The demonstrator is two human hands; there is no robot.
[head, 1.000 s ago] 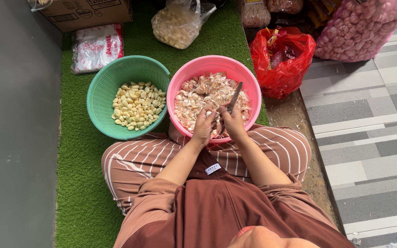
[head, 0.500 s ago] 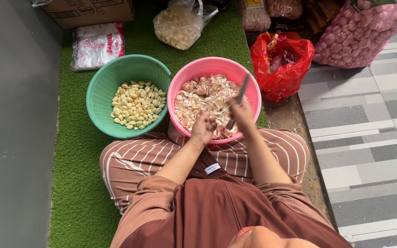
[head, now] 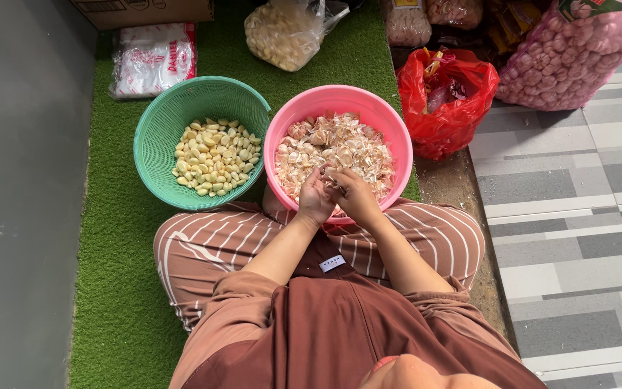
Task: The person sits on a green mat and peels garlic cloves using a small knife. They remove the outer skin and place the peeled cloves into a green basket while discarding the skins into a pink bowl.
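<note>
- Step in hand, by the look of it: peeling a garlic clove (head: 336, 180) over the pink bowl (head: 390, 126).
- Left hand (head: 314, 202) and right hand (head: 356, 196) meet at the bowl's near rim, fingers closed together on the clove; no blade shows clearly between them.
- The clove is small, pale and mostly hidden by the fingers (whether it is bare yet, I cannot tell).
- Next move likely calls for a firm pinch and stripping the skin into the bowl's papery heap.
- Peeled cloves, smooth and yellowish, lie in the green basket (head: 156, 122) just beside, on the turf (head: 109, 288).
</note>
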